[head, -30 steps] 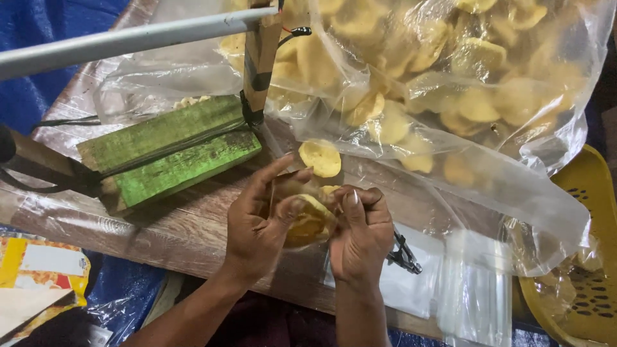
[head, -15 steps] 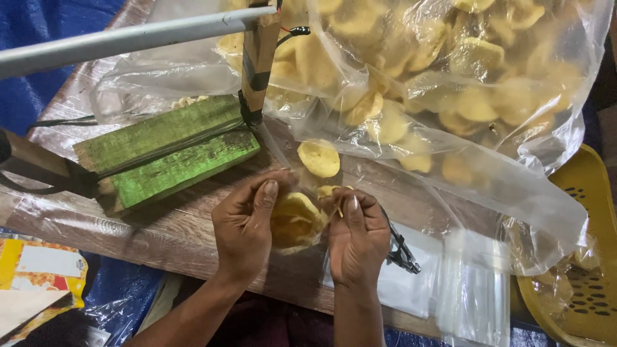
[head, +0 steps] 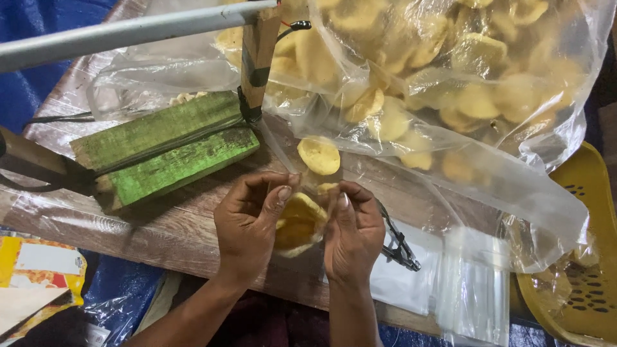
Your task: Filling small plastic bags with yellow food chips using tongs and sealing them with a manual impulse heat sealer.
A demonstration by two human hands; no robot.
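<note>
Over the near edge of the desk [head: 160,238], I held a small clear bag of yellow crackers [head: 297,225] between both hands.

That small bag sat between my palms just above the wood, crackers bunched low inside. My left hand [head: 249,222] was curled round its left side, thumb and forefinger pinching the film at the mouth; my right hand [head: 350,234] was closed on the opposite edge, fingertips pinching the plastic. To do it well, I judged the mouth should be drawn flat and taut, with the crackers kept clear of the top. One loose cracker [head: 319,155] lay just beyond, by the big clear sack of crackers [head: 450,77]. A green wooden block [head: 167,151] sat to the left, a black clip [head: 397,247] beside my right hand, and a yellow basket [head: 588,257] far right.
</note>
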